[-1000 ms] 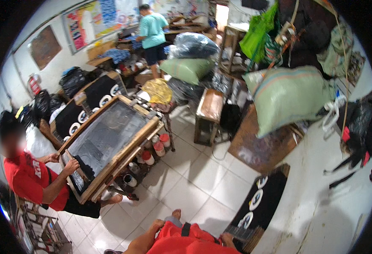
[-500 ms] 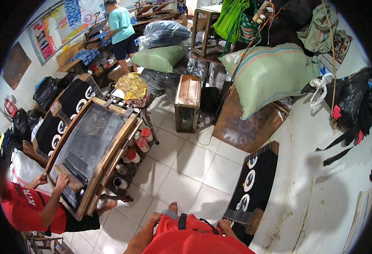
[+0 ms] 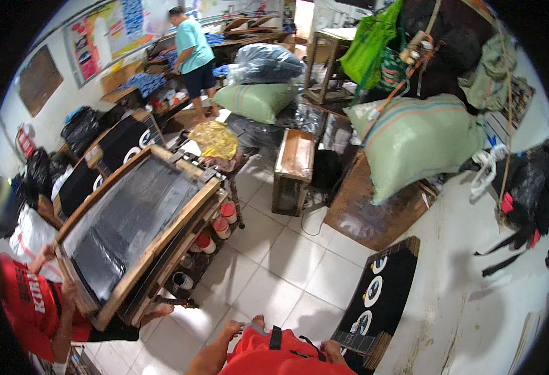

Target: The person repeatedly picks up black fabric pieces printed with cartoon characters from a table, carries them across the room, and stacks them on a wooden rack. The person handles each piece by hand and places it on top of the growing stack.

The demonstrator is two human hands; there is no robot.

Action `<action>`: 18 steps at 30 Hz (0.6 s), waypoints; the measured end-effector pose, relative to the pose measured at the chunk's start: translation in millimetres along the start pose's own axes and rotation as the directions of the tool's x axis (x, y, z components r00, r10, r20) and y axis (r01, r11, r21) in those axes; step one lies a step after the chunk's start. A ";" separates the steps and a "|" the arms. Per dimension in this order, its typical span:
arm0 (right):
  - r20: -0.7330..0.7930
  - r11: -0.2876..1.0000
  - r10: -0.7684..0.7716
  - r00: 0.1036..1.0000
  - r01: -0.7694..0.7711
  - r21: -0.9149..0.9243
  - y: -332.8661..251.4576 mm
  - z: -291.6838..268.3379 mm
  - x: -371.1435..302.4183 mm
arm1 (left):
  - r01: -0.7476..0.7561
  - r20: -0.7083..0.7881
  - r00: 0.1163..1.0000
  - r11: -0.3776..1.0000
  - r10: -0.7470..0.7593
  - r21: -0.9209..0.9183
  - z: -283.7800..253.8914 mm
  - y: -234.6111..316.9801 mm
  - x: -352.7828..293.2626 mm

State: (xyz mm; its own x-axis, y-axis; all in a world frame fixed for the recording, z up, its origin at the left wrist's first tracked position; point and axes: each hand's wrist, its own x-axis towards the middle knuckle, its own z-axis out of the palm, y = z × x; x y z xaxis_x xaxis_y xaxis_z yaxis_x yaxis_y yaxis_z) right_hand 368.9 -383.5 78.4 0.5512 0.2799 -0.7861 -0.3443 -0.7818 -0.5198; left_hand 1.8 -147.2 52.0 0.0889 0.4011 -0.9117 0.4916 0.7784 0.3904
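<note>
My left hand (image 3: 233,329) hangs beside the hem of my red shirt, over the tiled floor. By the other side of the shirt is my right hand (image 3: 332,350), nearest to a stack of boards (image 3: 384,300) carrying black cloth with white round prints. Neither hand visibly holds anything; their fingers are too small and partly turned away to read. At the left, a co-worker in a red shirt has both hands on the near end of a wooden-framed printing screen (image 3: 143,219), which is tilted up above the printing table. Dark ink smears cover its mesh.
Jars with red lids (image 3: 222,229) stand on a shelf under the table. More boards with black cloth (image 3: 77,187) lie behind it. A wooden box (image 3: 294,156), a large green sack (image 3: 421,140) and a brown board (image 3: 374,212) stand ahead. Another person works at the back.
The co-worker's hand no longer pushes a squeegee across the mesh; both hands grip the frame, and its near end is raised. My view has shifted; my hands remain beside my shirt.
</note>
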 end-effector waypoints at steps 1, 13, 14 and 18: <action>-0.013 1.000 0.005 1.000 -0.005 0.030 -2.4 1.5 0.2 | 0.017 -0.011 1.000 1.000 -0.018 -0.021 -2.7 -1.1 9.7; 0.117 0.979 0.113 0.987 -0.090 -0.185 -19.3 -8.7 31.6 | -0.496 -0.497 0.860 -0.416 -0.116 -0.762 -291.3 158.1 48.9; 0.136 0.975 0.142 0.981 -0.114 -0.192 -31.5 -5.3 31.1 | -0.539 -0.499 0.843 -0.311 -0.203 -0.783 -298.1 166.1 49.4; 0.154 0.993 -0.078 0.985 0.063 0.098 -90.7 32.7 21.2 | -0.391 -0.319 0.919 -0.422 -0.233 -0.818 -324.1 185.0 54.7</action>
State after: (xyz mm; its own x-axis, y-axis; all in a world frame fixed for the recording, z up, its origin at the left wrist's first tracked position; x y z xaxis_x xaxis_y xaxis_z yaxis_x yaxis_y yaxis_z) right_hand 387.0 -288.4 98.0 0.4524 0.4224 -0.7854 -0.3814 -0.7045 -0.5985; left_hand -183.1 175.2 115.8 -0.3092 0.3409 -0.8878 -0.9508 -0.0899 0.2966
